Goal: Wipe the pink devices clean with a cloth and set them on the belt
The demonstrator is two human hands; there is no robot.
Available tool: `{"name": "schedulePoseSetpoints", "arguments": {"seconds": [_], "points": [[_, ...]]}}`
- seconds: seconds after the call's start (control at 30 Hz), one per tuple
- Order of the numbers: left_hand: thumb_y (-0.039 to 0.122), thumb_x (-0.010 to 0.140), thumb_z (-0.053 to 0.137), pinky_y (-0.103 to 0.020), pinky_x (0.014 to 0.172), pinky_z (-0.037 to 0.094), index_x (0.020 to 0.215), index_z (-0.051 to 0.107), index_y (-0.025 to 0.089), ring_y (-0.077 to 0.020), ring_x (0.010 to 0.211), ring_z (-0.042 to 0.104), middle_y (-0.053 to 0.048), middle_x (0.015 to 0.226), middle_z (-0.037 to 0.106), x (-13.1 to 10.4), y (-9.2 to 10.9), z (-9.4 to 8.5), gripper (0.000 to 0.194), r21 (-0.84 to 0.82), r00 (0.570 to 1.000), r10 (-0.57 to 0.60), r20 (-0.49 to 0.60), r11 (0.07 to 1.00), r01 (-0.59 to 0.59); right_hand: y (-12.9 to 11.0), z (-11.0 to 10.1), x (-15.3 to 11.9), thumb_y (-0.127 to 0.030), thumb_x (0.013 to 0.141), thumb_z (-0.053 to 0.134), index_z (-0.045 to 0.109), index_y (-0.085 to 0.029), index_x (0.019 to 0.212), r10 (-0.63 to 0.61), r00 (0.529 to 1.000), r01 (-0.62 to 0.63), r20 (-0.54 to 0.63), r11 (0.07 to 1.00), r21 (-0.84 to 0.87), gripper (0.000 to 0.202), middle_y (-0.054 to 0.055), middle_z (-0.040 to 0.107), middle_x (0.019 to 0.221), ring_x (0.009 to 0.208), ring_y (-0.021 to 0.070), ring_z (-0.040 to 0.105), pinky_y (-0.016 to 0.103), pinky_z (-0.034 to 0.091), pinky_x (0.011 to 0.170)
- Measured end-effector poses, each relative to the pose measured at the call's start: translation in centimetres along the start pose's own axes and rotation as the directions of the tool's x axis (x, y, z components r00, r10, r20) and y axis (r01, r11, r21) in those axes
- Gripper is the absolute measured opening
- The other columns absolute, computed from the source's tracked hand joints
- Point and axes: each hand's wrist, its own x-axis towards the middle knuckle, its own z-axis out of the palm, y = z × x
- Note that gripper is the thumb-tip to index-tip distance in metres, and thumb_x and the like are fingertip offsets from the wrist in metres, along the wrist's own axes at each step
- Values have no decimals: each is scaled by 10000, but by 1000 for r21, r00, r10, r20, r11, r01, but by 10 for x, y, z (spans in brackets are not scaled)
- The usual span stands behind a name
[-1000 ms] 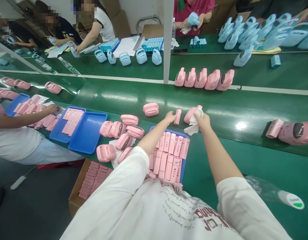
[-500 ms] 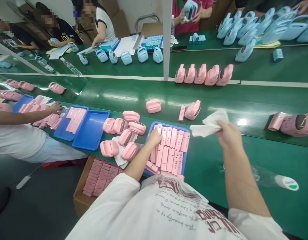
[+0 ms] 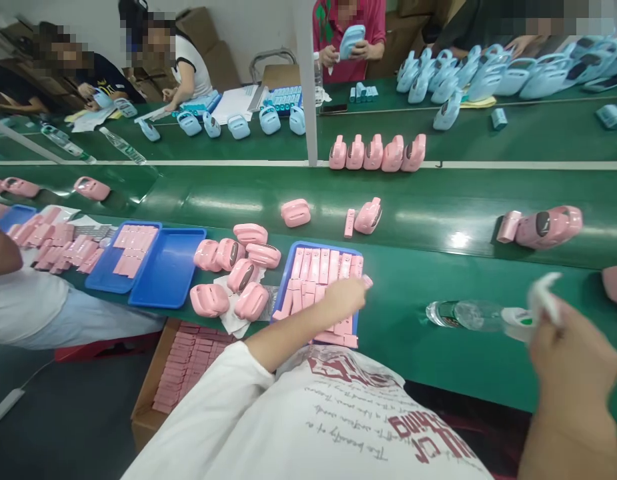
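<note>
pink piece (image 3: 369, 282) could slip from the left hand's (image 3: 344, 299) slight pinch at the tray's (image 3: 287, 272) right edge; right hand (image 3: 575, 347) clutches tissue (image 3: 542, 297).

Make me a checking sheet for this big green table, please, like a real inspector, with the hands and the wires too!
Surface: green table, shiny in places.
Hands' things: small pink piece; blue tray with pink pieces in rows; white cloth.
Clutter: clear bottle on its side near the right hand; rounded pink cases grouped left of the tray.
Hands: left hand pinches the small pink piece over the tray; right hand grips the white cloth.
Cables: corded white block on the floor, left; on the table, nothing seen.
Surroundings: person in a pink top across the table, holding a light-blue case; cardboard box of pink pieces below.
</note>
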Motion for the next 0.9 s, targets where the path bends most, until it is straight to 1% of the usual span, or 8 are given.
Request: {"name": "schedulePoseSetpoints", "arguments": {"seconds": [0.13,0.23,0.33,0.43,0.53,0.67,0.77,0.9], "points": [[19,685,594,-334,617,513,869,715,91,-277,802,667,-194,922,649,23,61,44,232,113,983,123,135,984,-139,1,34,-13,-343,825,353,650,-195,1082,-173,973,176,-152,984,5,420,150,683,981,879,285,654,397,505,678],[-27,687,572,-379,628,519,892,723,54,-317,882,661,-251,985,652,32,80,68,267,232,977,134,163,958,-170,10,52,-20,-275,822,438,638,-146,1059,-355,862,357,-363,932,-64,336,143,674,1043,915,276,658,395,531,751],[-46,712,526,-463,638,520,992,697,3,-368,941,645,-309,1039,635,31,88,83,332,350,976,143,161,917,-192,15,61,-28,-192,779,537,589,-138,1173,-519,728,516,-448,845,-140,401,158,617,1181,1064,308,609,436,526,864],[-79,709,478,-516,640,525,1071,646,-60,-409,1002,619,-355,1091,603,24,97,91,399,438,972,171,162,870,-226,15,64,-32,-139,747,582,541,-146,1255,-562,661,566,-498,808,-162,510,163,596,1216,1123,329,576,453,525,896],[-88,703,457,-540,647,534,1088,637,-61,-420,1028,608,-340,1098,612,20,107,95,426,468,966,184,181,848,-249,15,65,-30,-103,738,566,587,-156,1184,-538,667,551,-515,822,-145,449,148,635,1152,1011,298,637,404,559,818],[-83,694,471,-541,685,529,1109,636,-48,-417,1033,608,-323,1111,617,33,112,90,447,434,963,133,233,872,-225,17,65,-26,-114,746,530,633,-168,1041,-463,733,481,-498,871,-101,317,112,678,1050,916,259,669,370,559,776],[-30,694,541,-414,624,538,1031,706,60,-320,860,673,-226,992,692,57,96,73,385,350,950,59,306,921,-170,15,65,-22,-128,749,525,636,-168,1003,-426,746,471,-512,881,-47,281,107,682,1033,935,248,666,355,556,785],[101,697,634,-286,574,520,841,752,133,-194,638,661,-116,747,711,86,61,45,189,230,921,27,389,965,-125,11,68,-11,-105,742,508,643,-166,954,-377,703,512,-602,857,61,259,97,691,983,917,231,669,341,560,759]]}}
